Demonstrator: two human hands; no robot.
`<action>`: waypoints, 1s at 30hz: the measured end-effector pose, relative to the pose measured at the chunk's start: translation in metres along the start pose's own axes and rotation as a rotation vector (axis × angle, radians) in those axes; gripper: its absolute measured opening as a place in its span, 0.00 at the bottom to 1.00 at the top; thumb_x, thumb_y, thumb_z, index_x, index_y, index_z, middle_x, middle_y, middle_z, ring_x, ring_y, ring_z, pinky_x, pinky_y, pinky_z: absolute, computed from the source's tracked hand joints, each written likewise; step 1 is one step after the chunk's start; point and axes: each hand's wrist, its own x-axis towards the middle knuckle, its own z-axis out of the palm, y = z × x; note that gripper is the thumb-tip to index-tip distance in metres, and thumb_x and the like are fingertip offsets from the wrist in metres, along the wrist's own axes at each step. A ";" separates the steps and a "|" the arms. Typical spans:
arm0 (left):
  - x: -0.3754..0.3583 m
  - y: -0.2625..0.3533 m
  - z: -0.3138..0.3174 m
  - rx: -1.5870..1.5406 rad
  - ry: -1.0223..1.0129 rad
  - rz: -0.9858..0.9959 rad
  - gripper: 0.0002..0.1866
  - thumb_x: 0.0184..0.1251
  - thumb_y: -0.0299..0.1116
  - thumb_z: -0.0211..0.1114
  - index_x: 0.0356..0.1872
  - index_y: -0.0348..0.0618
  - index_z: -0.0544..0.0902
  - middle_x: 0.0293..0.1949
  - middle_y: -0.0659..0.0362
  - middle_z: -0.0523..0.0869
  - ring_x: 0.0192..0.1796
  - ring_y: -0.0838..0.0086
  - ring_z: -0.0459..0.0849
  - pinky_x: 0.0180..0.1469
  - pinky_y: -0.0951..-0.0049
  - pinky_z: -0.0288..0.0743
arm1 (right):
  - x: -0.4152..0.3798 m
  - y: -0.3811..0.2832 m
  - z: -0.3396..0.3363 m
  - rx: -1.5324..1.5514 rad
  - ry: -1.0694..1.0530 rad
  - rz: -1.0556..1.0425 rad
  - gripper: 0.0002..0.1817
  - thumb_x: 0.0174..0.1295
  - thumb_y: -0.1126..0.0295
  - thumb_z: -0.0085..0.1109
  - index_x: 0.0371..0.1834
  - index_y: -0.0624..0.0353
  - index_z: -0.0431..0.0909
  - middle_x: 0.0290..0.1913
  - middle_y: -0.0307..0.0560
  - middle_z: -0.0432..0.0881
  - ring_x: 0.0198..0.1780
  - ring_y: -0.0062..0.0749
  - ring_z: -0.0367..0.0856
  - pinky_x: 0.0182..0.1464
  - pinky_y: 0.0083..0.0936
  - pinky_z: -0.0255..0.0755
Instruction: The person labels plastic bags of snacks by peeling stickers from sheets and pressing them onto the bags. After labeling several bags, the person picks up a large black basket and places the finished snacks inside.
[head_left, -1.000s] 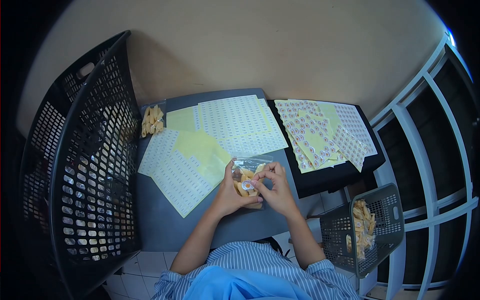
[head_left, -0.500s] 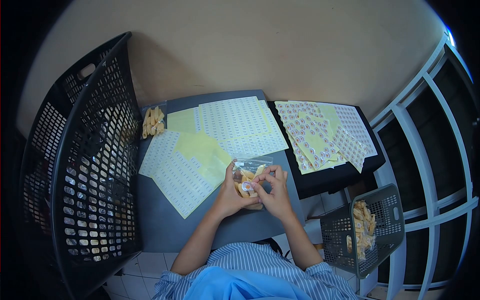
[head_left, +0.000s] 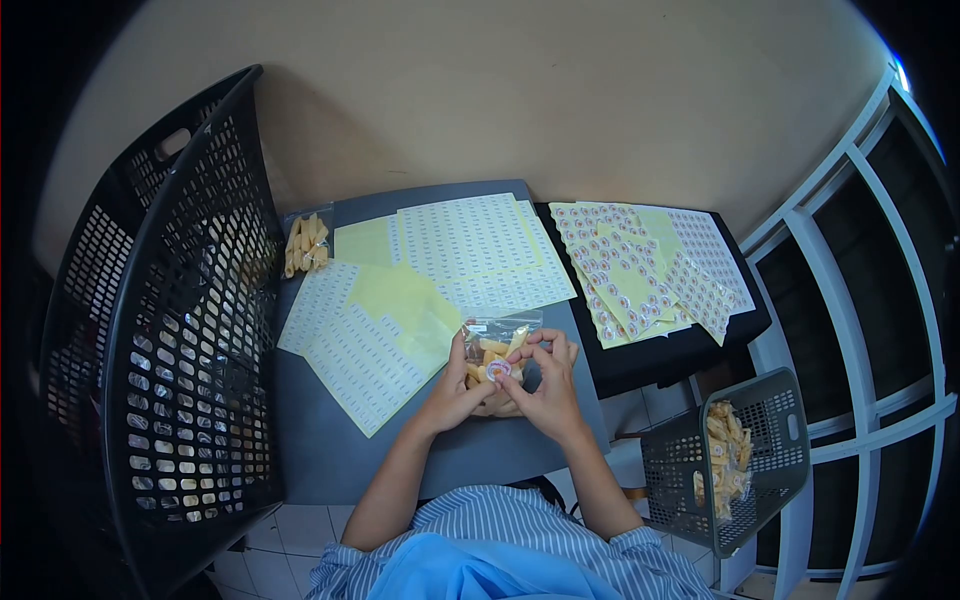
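A clear plastic bag of pale yellow snack sticks (head_left: 494, 347) is held low over the grey table, its zip top pointing away from me. My left hand (head_left: 452, 398) grips the bag's left side, thumb across its lower front. The thumb and index finger of my right hand (head_left: 550, 388) pinch a round sticker (head_left: 497, 371) against the bag's front. A small white label shows at the bag's top left corner. Beyond the bag, sheets of small labels (head_left: 480, 235) overlap on the table.
A large black perforated basket (head_left: 190, 300) stands at the left, with bags inside. Another filled bag (head_left: 307, 243) lies beside it. Sheets of round stickers (head_left: 640, 265) cover a black surface at the right. Below, a grey-green basket (head_left: 775, 430) holds filled bags. White metal framing (head_left: 835, 300) stands far right.
The round sticker now faces up more fully and sits slightly lower on the bag. My left thumb has shifted a little; both hands stay at the bag.
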 end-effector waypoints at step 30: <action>0.000 0.005 0.010 0.011 0.111 0.040 0.31 0.63 0.30 0.51 0.63 0.40 0.46 0.53 0.51 0.66 0.56 0.70 0.65 0.55 0.73 0.61 | -0.004 0.021 0.019 0.731 0.091 0.202 0.22 0.43 0.84 0.62 0.40 0.61 0.64 0.47 0.43 0.64 0.45 0.25 0.72 0.44 0.17 0.70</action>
